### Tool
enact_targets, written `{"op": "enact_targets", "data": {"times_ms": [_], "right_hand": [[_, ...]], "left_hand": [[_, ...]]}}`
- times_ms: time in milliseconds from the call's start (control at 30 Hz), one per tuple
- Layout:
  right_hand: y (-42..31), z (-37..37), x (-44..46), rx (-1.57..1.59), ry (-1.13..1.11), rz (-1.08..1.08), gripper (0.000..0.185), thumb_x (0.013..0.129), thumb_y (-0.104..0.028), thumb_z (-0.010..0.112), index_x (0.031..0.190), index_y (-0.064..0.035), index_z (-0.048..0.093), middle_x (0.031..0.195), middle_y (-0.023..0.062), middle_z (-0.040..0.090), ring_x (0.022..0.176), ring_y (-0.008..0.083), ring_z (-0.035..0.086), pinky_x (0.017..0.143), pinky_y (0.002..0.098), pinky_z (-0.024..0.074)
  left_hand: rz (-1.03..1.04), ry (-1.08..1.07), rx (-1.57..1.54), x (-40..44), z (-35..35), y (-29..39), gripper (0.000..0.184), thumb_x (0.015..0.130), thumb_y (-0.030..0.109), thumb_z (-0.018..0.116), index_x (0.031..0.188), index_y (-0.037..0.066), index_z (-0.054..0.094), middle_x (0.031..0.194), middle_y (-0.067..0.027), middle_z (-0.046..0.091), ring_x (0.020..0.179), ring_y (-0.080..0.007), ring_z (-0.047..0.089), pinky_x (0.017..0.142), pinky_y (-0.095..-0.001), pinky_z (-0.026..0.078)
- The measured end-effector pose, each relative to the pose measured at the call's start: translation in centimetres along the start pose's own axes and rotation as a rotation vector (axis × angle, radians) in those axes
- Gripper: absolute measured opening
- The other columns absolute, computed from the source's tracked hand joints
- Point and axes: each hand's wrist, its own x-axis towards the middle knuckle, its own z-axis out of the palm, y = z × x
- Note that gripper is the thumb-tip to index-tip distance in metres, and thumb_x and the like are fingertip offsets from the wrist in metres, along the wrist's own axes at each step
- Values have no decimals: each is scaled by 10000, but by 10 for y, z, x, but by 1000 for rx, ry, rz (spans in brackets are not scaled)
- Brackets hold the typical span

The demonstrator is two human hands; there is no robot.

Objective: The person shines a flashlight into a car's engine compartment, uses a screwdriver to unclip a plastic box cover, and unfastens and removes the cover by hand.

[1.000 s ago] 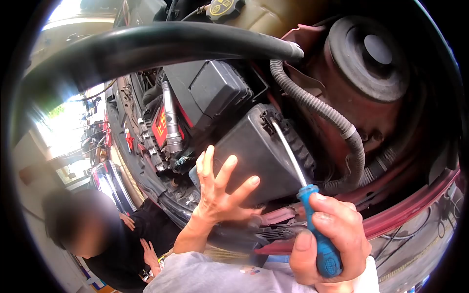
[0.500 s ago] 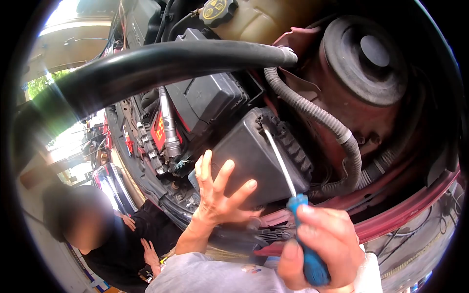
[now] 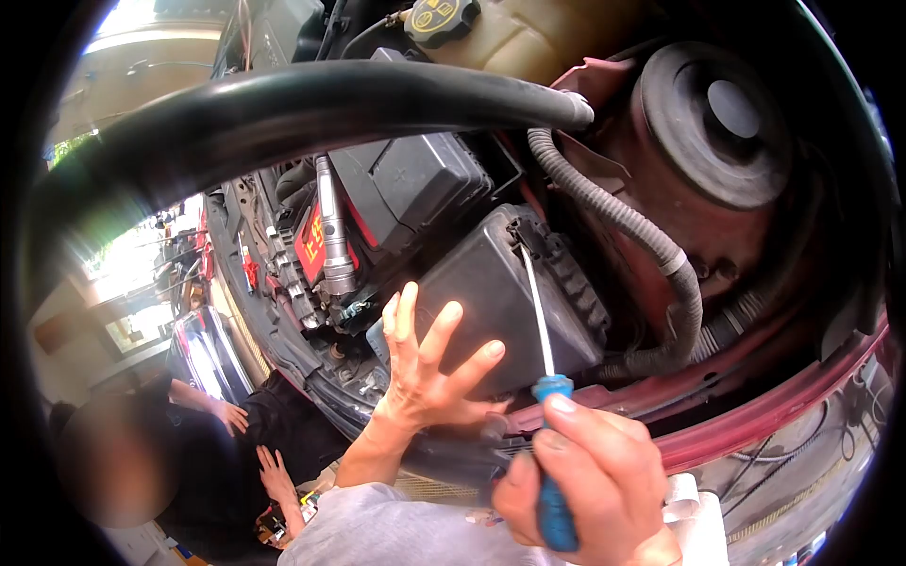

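My right hand (image 3: 604, 472) is wrapped round the blue handle of a screwdriver (image 3: 540, 316). Its shaft slants up and its tip meets a clip area at the upper corner of a black plastic box (image 3: 472, 307) in the engine bay. With fingers spread, my left hand (image 3: 429, 368) lies over the lower left part of that box; whether the palm presses on it I cannot tell. A silver flashlight (image 3: 333, 231) rests left of the box, beside a red label with yellow characters (image 3: 310, 247).
A thick black tube (image 3: 311, 104) crosses above. A ribbed hose (image 3: 613, 208) curves right of the box, near a round strut mount (image 3: 713, 123). A tan reservoir (image 3: 538, 38) with a black cap sits at top. Another person (image 3: 208, 472) in dark clothes is at lower left.
My right hand and the screwdriver handle have shifted left and slightly down, so the shaft stands steeper. The view has moved a little. My left hand stays spread over the box.
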Motion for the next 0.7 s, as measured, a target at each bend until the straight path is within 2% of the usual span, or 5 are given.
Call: {"op": "enact_targets", "data": {"times_ms": [267, 300, 367, 500, 700], "right_hand": [[-10, 18, 7, -132, -150, 120, 251, 827, -152, 762, 1042, -50, 682, 1120, 150, 699, 883, 267, 678, 745, 365, 559], [-2, 31, 0, -206, 154, -166, 188, 786, -75, 777, 962, -73, 708, 1071, 131, 711, 785, 225, 682, 651, 310, 573], [12, 47, -5, -284, 197, -274, 140, 820, -126, 752, 946, -99, 696, 1042, 106, 706, 776, 205, 658, 623, 291, 553], [-7, 51, 9, -272, 172, -142, 118, 859, -196, 719, 927, -106, 684, 980, 77, 703, 749, 184, 630, 601, 276, 532], [-11, 57, 25, -294, 135, -112, 140, 877, -234, 699, 879, -97, 668, 894, 21, 664, 672, 148, 542, 596, 260, 449]], "left_hand": [[-85, 30, -19, 2, -1, 4, 689, 788, 592, 769, 1396, 331, 578, 1583, -173, 362, 1375, -604, 347, 1005, -753, 348], [-96, 39, -7, 0, 1, 6, 658, 794, 541, 782, 1385, 329, 586, 1572, -170, 376, 1371, -599, 357, 1003, -749, 358], [-119, 56, 17, -4, 5, 9, 604, 807, 438, 810, 1363, 326, 602, 1552, -166, 405, 1363, -589, 378, 997, -740, 377], [-67, 13, 73, -1, -2, 6, 585, 806, 287, 854, 1346, 245, 633, 1550, -171, 420, 1362, -554, 401, 1020, -713, 389], [-198, -20, 28, 1, -4, 14, 579, 835, 297, 815, 1370, 216, 609, 1570, -168, 397, 1386, -529, 369, 1057, -681, 351]]}}
